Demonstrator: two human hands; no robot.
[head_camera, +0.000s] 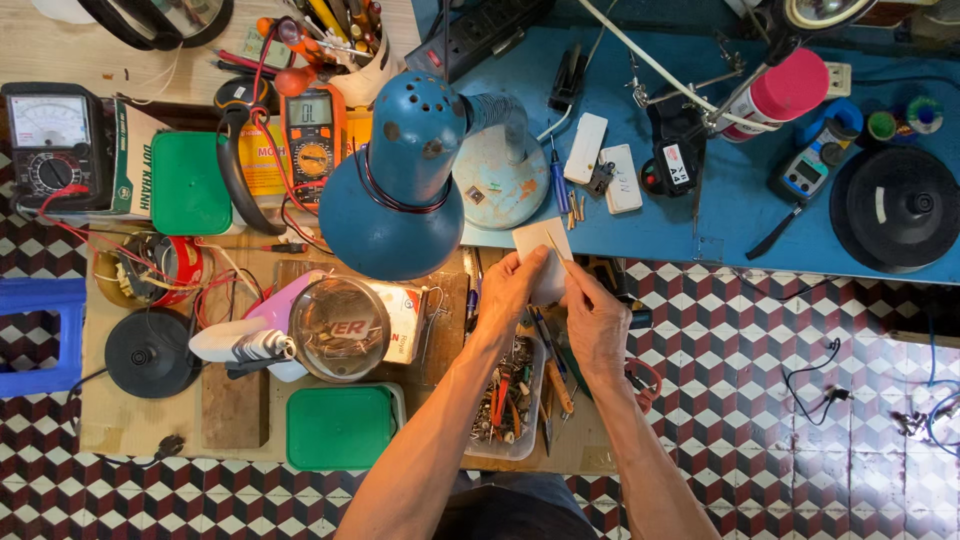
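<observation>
My left hand (507, 293) grips a small white flat plastic piece (541, 243) by its lower left edge. My right hand (594, 322) holds the piece from the right side and pinches a thin stick-like tool (557, 247) that lies across its face. Both hands hover above a clear tray of small metal parts and tools (506, 400), just below the blue desk lamp (405, 180).
An orange multimeter (312, 147) and a black analogue meter (47, 143) sit at the left. Green-lidded boxes (340, 428), a magnifier (338, 328), red wires and a blue bench (720, 200) with white parts, a pink can and a black disc surround the hands.
</observation>
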